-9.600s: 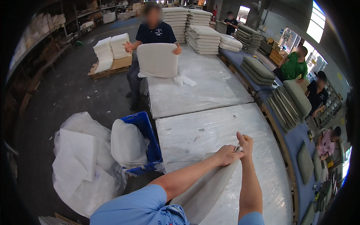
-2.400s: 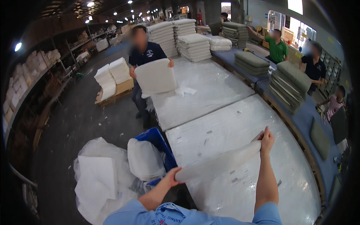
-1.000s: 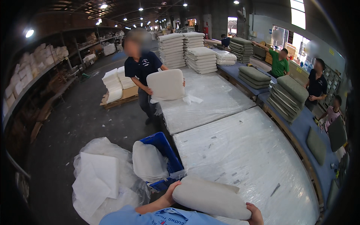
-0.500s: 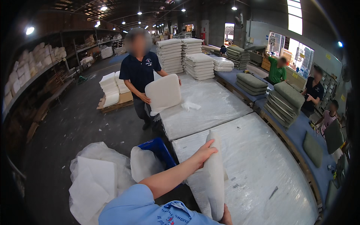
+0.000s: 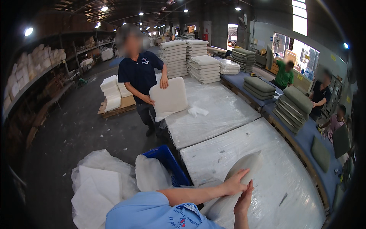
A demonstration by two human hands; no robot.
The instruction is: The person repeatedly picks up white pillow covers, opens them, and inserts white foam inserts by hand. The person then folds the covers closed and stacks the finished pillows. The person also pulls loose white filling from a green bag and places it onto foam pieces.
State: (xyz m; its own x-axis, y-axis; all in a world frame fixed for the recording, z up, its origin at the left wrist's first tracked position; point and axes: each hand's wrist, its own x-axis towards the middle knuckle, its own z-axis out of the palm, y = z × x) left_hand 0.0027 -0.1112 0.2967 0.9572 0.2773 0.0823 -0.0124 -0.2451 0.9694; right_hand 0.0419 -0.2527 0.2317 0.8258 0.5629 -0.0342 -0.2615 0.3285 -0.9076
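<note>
A pale grey-white seat cushion [image 5: 246, 162] is tilted over the near wrapped table [image 5: 282, 160], in front of me. My left hand [image 5: 237, 183] reaches across from the left and grips its near edge. Close beside it, my right hand [image 5: 244, 199] is at the same edge, fingers pointing up and nearly touching the left hand. The right hand's grip is partly hidden. The cushion's lower end disappears behind my left forearm.
A co-worker [image 5: 139, 72] across to the left holds another pale cushion [image 5: 169, 98] at the table's edge. A blue crate [image 5: 167, 160] and white padding [image 5: 97, 187] are on the floor. Cushion stacks [image 5: 173, 57] stand behind; green cushions [image 5: 291, 108] line the blue bench.
The cushion has turned from upright to a slant and shifted right. My left hand moved down and right, my right hand up, bringing them together. The co-worker's cushion has tilted slightly.
</note>
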